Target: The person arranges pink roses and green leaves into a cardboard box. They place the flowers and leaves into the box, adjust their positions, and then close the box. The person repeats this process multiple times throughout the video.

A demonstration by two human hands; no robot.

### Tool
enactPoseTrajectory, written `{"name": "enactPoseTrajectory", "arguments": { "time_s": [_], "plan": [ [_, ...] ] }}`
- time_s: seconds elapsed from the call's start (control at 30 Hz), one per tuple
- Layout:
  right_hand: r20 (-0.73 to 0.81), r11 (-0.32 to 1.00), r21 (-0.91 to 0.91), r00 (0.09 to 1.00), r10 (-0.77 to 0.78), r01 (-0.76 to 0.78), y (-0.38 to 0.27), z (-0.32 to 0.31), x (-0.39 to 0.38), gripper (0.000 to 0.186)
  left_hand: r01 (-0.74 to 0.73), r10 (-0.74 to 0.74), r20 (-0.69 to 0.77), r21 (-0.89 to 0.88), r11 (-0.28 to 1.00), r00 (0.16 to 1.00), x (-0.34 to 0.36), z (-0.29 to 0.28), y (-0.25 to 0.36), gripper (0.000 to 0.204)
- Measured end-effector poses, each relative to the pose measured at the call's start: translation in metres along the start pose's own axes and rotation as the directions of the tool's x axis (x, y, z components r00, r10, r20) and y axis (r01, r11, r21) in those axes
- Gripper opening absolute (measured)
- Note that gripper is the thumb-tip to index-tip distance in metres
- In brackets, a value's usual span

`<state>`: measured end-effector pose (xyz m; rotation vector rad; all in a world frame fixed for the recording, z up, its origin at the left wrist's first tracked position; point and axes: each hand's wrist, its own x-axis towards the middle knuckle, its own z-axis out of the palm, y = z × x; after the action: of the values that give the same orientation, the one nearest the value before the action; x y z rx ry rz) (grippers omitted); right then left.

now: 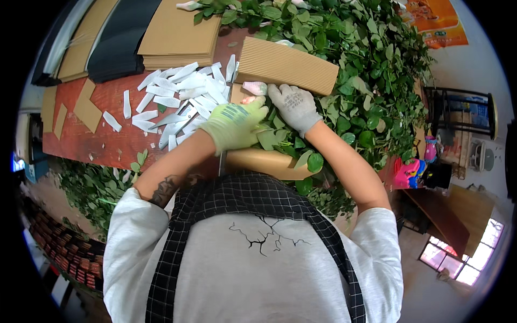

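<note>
My left hand [234, 124], in a yellow-green glove, is closed beside a pale pink rose bud [249, 100] that shows just above its fingers. Its grip on the stem is partly hidden. My right hand [295, 106], in a grey glove, has its curled fingers at the base of a pink rose in a white net sleeve [254, 88]. Leafy stems [274, 137] run beneath both hands, over brown cardboard [264, 161]. A folded piece of corrugated cardboard [288, 64] lies just beyond them. Scissors [177, 118] rest on a heap of white net sleeves [188, 89] left of my hands.
Stacks of brown cardboard sheets [177, 35] and black sheets [121, 43] stand at the back left of the red table [107, 145]. Cardboard offcuts [88, 107] lie at left. Dense rose foliage [366, 81] covers the right side; more greenery [91, 185] lies below the left edge.
</note>
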<state>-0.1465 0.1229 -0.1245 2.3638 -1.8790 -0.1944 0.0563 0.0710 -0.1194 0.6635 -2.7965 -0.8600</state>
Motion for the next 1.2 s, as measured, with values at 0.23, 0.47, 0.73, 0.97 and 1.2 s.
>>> {"name": "enactPoseTrajectory", "arguments": {
  "time_s": [0.23, 0.47, 0.73, 0.97, 1.2],
  "plan": [
    [-0.132, 1.000, 0.014, 0.991, -0.023, 0.025, 0.000, 0.006, 0.003, 0.026, 0.317, -0.543, 0.025, -0.834, 0.452, 0.839, 0.004, 0.010, -0.049, 0.032],
    [-0.063, 0.998, 0.070, 0.998, 0.015, -0.011, 0.001, 0.002, 0.001, 0.035, 0.327, -0.647, 0.004, -0.865, 0.380, 0.763, 0.035, 0.020, -0.044, 0.032],
    [-0.116, 0.997, 0.074, 0.993, 0.001, 0.007, 0.001, 0.007, 0.004, 0.022, 0.343, -0.585, 0.142, -0.906, 0.248, 0.799, 0.031, 0.011, -0.051, 0.033],
    [-0.089, 0.997, 0.076, 0.996, 0.022, -0.015, 0.000, 0.009, 0.003, 0.019, 0.364, -0.469, 0.182, -0.869, 0.334, 0.864, 0.032, 0.005, -0.055, 0.032],
    [-0.104, 0.994, 0.111, 0.994, 0.020, -0.009, 0.000, 0.010, 0.004, 0.016, 0.305, -0.554, 0.158, -0.935, 0.182, 0.817, 0.032, 0.019, -0.063, 0.022]
  ]
}}
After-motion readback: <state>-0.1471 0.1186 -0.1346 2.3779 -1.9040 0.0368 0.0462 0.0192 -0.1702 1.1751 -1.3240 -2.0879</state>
